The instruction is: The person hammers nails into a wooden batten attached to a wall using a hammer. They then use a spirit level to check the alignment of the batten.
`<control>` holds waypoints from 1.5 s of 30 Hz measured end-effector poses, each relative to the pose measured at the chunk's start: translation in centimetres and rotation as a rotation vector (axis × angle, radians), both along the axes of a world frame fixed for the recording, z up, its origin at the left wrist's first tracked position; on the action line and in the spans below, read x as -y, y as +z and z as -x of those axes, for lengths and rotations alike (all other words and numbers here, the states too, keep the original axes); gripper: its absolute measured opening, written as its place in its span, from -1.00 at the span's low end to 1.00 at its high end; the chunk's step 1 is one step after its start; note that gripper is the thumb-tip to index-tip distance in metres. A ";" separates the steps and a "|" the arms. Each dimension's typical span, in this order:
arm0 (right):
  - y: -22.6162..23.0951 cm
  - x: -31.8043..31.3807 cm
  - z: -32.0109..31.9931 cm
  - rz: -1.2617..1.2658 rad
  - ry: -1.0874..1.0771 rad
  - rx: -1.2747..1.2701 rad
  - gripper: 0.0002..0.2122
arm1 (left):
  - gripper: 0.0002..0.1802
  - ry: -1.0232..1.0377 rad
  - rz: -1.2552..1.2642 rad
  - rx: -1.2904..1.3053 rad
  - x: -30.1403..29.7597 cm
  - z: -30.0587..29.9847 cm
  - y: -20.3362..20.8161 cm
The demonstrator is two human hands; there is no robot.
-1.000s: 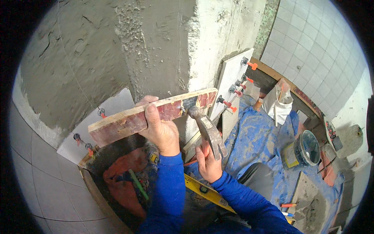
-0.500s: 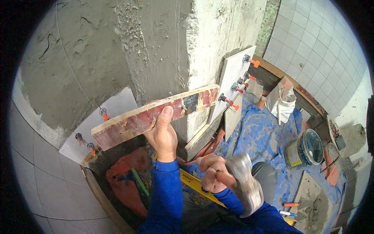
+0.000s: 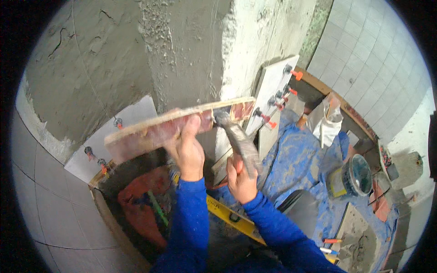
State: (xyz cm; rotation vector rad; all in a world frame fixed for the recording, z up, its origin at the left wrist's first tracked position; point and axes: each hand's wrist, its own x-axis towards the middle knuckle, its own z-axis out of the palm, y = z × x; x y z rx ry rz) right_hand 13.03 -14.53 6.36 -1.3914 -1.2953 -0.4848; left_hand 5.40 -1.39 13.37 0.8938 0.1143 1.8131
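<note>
My left hand grips a short wooden board by its lower edge, thumb across its reddish, worn face. The board is held up at a slant in front of the wall corner, its right end higher. In my right hand is a hammer, blurred by motion. The upper end of its metal head is at the board's face, right of my left thumb, where a nail stood half a second ago. The nail itself is hidden now. My fingers wrap the handle, most of which they cover.
Tiles with red-and-black levelling clips stand left and right of the plastered corner. A yellow spirit level lies below my arms. On the blue sheet are a bucket, a white bag and a mortar-covered board.
My right hand has swung the hammer up and left, from beside my knee to the board's face. The left hand still holds the board in nearly the same place.
</note>
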 end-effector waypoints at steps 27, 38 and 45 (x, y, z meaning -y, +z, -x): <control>-3.7 1.4 0.1 0.107 0.297 -0.261 -0.79 | -0.52 -0.020 0.150 -0.015 -0.6 -0.3 -0.3; 0.7 2.5 1.6 -0.529 0.674 -0.296 -0.73 | -0.50 0.082 -0.036 -0.127 1.5 -1.8 -0.3; 1.5 0.2 2.1 0.099 0.212 -0.549 -0.67 | -0.59 0.099 -0.047 -0.074 1.7 -2.2 0.6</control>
